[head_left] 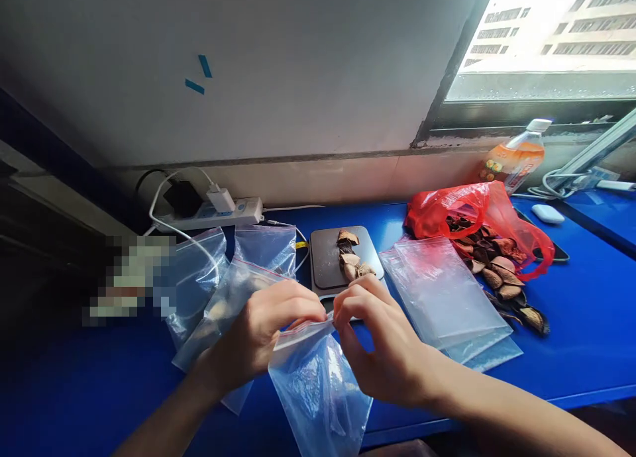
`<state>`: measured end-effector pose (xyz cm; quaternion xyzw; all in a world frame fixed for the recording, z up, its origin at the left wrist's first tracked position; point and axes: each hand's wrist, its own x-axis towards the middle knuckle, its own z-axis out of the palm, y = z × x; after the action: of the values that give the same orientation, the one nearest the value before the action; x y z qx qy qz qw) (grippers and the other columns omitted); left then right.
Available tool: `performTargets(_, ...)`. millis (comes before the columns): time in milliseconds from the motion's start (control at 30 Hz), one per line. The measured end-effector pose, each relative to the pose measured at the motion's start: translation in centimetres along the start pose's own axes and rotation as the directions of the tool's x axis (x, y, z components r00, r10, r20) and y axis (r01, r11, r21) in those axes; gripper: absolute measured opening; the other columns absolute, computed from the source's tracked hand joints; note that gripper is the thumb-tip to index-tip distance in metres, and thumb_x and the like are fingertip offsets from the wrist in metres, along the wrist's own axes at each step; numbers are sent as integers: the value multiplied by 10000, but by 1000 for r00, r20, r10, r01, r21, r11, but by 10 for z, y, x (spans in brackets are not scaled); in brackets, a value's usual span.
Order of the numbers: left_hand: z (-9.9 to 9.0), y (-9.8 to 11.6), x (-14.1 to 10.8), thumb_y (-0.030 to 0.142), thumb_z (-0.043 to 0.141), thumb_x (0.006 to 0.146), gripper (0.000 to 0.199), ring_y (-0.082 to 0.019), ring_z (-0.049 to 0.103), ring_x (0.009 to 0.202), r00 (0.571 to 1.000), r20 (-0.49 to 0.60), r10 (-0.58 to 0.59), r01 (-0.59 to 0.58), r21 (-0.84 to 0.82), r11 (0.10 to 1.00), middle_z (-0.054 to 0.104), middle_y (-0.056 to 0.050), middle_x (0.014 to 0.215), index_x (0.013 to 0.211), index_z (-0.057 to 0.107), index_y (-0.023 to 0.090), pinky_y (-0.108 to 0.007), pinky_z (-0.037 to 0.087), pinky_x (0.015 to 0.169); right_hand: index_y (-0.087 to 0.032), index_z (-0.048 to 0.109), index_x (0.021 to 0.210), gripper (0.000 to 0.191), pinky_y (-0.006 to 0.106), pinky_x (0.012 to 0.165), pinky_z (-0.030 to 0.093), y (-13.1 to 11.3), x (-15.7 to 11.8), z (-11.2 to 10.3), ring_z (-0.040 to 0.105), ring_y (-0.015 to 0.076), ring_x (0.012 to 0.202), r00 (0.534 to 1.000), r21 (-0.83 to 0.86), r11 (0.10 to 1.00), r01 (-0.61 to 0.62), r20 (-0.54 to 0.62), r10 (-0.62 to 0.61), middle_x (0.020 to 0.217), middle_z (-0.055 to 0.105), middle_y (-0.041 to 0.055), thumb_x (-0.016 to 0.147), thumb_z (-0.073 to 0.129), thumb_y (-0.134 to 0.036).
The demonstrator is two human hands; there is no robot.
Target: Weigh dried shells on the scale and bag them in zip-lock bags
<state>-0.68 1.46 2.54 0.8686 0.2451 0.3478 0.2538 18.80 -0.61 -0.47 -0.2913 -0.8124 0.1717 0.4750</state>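
At six o'clock, left hand (265, 331) and right hand (377, 344) both pinch a zip bag (318, 384) at its mouth.
Seal possibly unclosed; loose grip could spill contents beside the scale (330, 261).

So on the blue table (586, 324), the flat dark kitchen scale (328, 261) sits in the middle near the wall with a few brown dried shell pieces (350, 258) on it. Left of it is a heap of filled clear zip bags (218, 278), with the white power strip (218, 212) behind them. Right of it is a stack of empty clear zip bags (442, 298), then the red plastic bag (472, 208) spilling more shells, with the orange-labelled plastic bottle (517, 155) behind.
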Motion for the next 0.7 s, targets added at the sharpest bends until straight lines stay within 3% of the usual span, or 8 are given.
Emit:
performTargets(133,-9,-5,-2,153,511,915,134,-151,627,732,994,111,-1,-3,33,999,685,-13,875,870,623,212,-263,500,683,-202,397,893,252,297,670,423,-9,2,-7,465,148,715,997,141,990,24,72,-34,791,532,21,768,443,12)
performTargets(300,-16,-17,-6,150,529,907,116,-147,627,756,986,52,-161,163,-46,985,665,-7,832,869,618,215,-268,498,707,-214,400,953,288,305,748,426,-11,2,-21,487,127,704,987,295,955,37,139,-81,771,512,-11,765,449,-2)
performTargets(367,-20,-16,-8,212,509,947,127,-168,641,848,976,62,-210,216,-103,971,678,-28,938,905,629,225,-296,508,770,-208,424,995,288,308,766,423,-8,1,-21,483,129,685,978,232,970,67,175,-109,777,514,-3,779,439,-18)
performTargets(433,-25,-10,-8,341,469,986,194,-204,634,956,978,101,-183,199,-178,964,677,-48,1048,994,642,252,-349,508,852,-187,440,1034,275,301,750,417,-5,-1,-18,473,140,684,972,148,984,100,197,-128,798,533,19,802,425,-39)
performTargets(567,-28,3,-8,598,425,952,384,-243,613,1010,977,143,-157,190,-262,946,686,-47,1038,1130,611,313,-405,504,909,-158,444,1088,270,300,737,390,-2,-4,-9,481,144,690,973,54,992,114,198,-122,825,570,37,853,381,-42)
performTargets(633,-27,3,-9,619,451,931,398,-252,601,1021,984,84,-157,173,-229,958,681,-50,1038,1137,597,312,-420,489,932,-156,436,1114,268,305,746,380,-1,-4,-5,483,139,682,976,18,995,97,192,-99,823,575,31,882,361,-43)
performTargets(700,-28,0,-10,501,520,941,278,-248,586,1005,989,80,-122,133,-156,979,677,-48,969,1097,599,285,-404,488,907,-152,435,1137,273,311,748,373,-1,-4,-4,478,138,674,973,-13,996,89,214,-84,819,578,28,904,341,-46)
